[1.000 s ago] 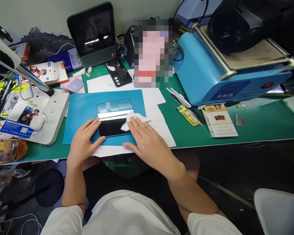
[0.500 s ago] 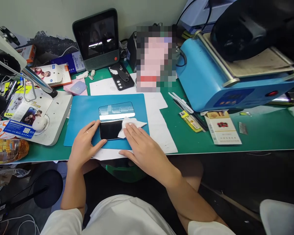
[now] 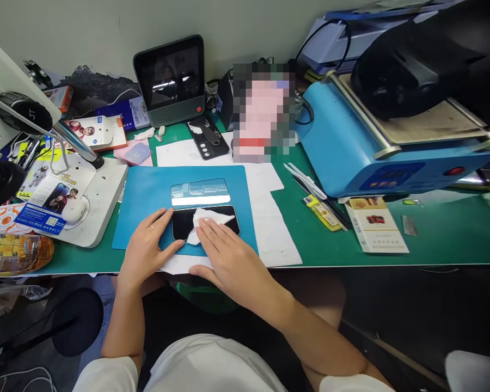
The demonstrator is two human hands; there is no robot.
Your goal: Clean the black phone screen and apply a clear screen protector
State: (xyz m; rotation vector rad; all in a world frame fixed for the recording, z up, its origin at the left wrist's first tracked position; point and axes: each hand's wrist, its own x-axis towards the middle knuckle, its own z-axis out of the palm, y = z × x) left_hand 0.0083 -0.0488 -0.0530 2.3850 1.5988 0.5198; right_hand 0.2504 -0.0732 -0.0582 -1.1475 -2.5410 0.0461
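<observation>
Center frame, left hand lies flat and open, bracing the phone on the blue mat so it won't slide, while right hand, fingers extended, presses white wipe onto its dark screen.

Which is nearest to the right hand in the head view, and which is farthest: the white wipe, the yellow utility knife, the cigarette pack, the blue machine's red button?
From the right hand:
1. White wipe, under its fingertips, on the dark phone.
2. Yellow utility knife, to the right on the green mat.
3. Cigarette pack, further right, near the table edge.
4. Red button, far right on the blue machine.
</observation>
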